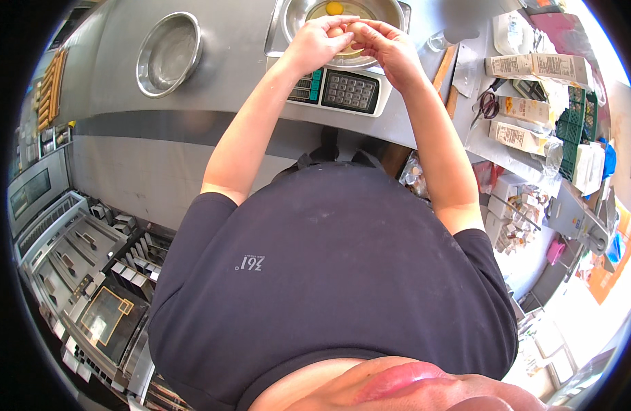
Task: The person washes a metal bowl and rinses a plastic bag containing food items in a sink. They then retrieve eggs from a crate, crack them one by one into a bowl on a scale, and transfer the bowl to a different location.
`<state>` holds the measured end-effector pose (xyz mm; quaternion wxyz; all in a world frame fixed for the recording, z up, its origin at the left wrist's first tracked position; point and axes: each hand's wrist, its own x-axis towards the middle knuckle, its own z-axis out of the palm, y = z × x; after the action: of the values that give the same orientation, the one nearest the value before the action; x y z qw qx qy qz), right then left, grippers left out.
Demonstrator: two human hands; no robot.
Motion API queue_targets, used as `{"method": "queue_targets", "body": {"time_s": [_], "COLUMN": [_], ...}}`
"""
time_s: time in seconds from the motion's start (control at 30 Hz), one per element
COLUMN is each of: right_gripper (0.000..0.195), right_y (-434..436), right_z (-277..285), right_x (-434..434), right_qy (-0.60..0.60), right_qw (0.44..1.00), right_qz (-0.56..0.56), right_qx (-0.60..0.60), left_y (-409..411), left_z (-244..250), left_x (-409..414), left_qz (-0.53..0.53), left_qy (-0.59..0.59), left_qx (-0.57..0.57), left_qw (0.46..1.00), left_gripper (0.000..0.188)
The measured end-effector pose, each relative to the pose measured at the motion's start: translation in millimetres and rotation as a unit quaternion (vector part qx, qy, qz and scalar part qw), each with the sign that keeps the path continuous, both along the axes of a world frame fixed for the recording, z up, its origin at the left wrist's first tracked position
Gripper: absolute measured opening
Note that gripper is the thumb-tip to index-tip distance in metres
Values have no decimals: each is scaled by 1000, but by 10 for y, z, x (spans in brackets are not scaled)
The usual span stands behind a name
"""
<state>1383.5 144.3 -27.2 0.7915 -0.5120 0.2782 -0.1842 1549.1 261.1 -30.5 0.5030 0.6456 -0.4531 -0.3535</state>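
My left hand [320, 43] and my right hand [390, 49] meet above a steel bowl [290, 15], their fingertips close together. Each holds part of a brown egg or eggshell; the left piece [335, 32] and the right piece [355, 32] touch or nearly touch, and I cannot tell whether they are two eggs or one split shell. Below the fingers, an egg yolk [334, 7] lies in clear egg white inside the bowl. The bowl rests on a digital kitchen scale [382, 97] with a keypad.
An empty-looking steel basin [169, 54] stands on the metal worktop [233, 67] at left. To the right lie a metal scraper [467, 69], wooden handles [443, 72], scissors [487, 105], several cartons [538, 69] and a green plastic crate [572, 128].
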Motion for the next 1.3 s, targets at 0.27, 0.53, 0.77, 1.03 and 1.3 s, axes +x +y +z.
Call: {"method": "queue_targets", "body": {"time_s": [0.27, 0.53, 0.77, 1.03, 1.3], "right_gripper": [39, 41, 42, 40, 32], "right_y": [-74, -98, -231, -133, -230], "right_z": [-128, -155, -304, 28, -131], "right_x": [62, 202, 222, 199, 137], "right_qy": [44, 90, 122, 122, -111], "right_qw": [990, 980, 888, 830, 987], "right_qz": [54, 58, 49, -30, -46], "right_qx": [-123, -169, -441, -544, 107], "left_y": [-46, -81, -115, -95, -269], "left_z": [14, -3, -55, 122, 361], "left_x": [88, 60, 141, 214, 45], "left_qz": [-7, 29, 19, 37, 33], "left_qy": [-69, -104, -141, -243, -227], "left_qx": [65, 79, 72, 34, -2], "left_qw": [995, 991, 987, 969, 973], "left_gripper": [42, 40, 42, 39, 42]}}
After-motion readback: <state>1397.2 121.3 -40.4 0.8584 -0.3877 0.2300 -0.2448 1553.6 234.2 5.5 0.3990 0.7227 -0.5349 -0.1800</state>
